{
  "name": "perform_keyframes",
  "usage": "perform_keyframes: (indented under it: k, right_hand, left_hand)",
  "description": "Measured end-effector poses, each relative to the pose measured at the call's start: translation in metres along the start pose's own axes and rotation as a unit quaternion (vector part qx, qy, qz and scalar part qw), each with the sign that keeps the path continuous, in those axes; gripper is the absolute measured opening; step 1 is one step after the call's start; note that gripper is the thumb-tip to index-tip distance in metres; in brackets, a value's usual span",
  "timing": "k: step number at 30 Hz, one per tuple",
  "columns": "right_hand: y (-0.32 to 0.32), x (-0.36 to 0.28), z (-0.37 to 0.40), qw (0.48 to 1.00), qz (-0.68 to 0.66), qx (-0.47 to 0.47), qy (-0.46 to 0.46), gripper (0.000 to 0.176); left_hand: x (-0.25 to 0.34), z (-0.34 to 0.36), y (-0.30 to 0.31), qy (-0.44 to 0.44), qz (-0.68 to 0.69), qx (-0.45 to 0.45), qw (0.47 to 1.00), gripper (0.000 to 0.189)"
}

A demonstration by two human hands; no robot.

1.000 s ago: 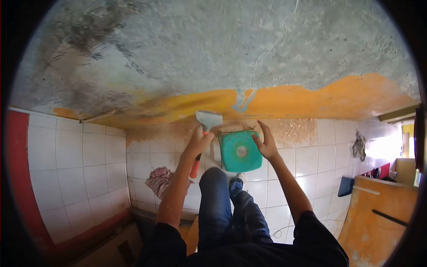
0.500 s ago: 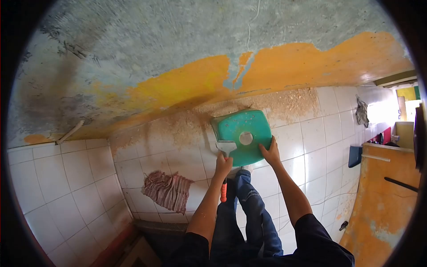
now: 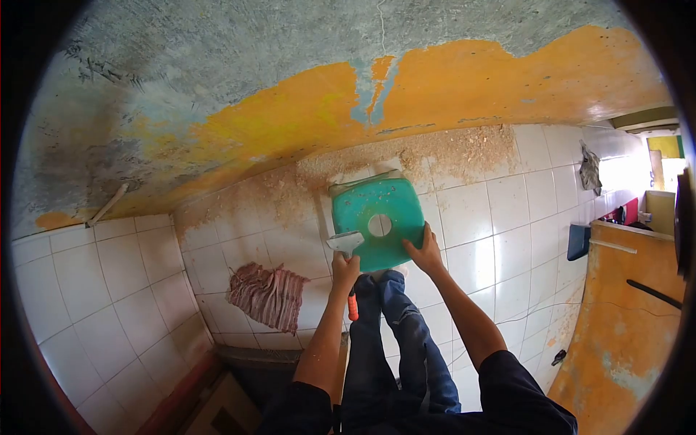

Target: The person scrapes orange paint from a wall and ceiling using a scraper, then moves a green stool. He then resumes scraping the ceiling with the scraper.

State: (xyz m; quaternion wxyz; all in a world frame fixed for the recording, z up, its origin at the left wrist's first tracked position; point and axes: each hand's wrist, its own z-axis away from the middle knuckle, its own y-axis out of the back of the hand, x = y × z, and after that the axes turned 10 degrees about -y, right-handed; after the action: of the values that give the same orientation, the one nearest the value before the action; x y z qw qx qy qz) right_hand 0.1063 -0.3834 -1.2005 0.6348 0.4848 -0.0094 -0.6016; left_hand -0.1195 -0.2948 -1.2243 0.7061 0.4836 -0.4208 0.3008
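Note:
A green plastic stool point(image 3: 395, 210) with a round hole in its seat is in front of my feet. My left hand point(image 3: 346, 270) is closed round a scraper point(image 3: 346, 241), whose broad metal blade overlaps the stool's left side; its orange handle end sticks out below my fist. That hand is also at the stool's near left edge. My right hand point(image 3: 426, 252) grips the stool's right edge, thumb on the seat and fingers down the side, mostly hidden. Pale specks lie on the seat.
Ahead rises a wall point(image 3: 464, 80) with peeling orange paint over grey plaster. Paint flakes point(image 3: 464, 156) litter the tiles along its foot. A crumpled striped cloth point(image 3: 268, 296) lies on the left floor. A thin cable crosses the floor at right, near an orange partition point(image 3: 616, 341).
The stool has shifted left in view together with both hands and the scraper. My view has also moved slightly, with the wall's paint edge appearing higher.

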Motion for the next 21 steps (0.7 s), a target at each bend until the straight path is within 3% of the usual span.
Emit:
perform_keyframes:
  k: [3, 17, 19, 21]
  right_hand:
    - [-0.006, 0.01, 0.013, 1.0, -0.008, -0.01, 0.003, 0.09]
    - [-0.02, 0.037, 0.051, 0.999, -0.034, -0.021, 0.021, 0.092]
    - [-0.017, 0.033, 0.053, 0.999, -0.028, -0.009, -0.016, 0.092]
    - [-0.002, 0.023, 0.057, 1.0, -0.022, 0.009, 0.007, 0.091]
  left_hand:
    - [-0.006, 0.014, 0.003, 0.07, -0.003, -0.007, 0.998, 0.031]
    - [-0.023, 0.054, 0.015, 0.105, 0.012, -0.021, 0.994, 0.037]
    - [-0.009, 0.049, 0.024, 0.103, 0.034, -0.032, 0.994, 0.038]
    - [0.022, 0.042, 0.04, 0.216, 0.178, 0.044, 0.959, 0.034]
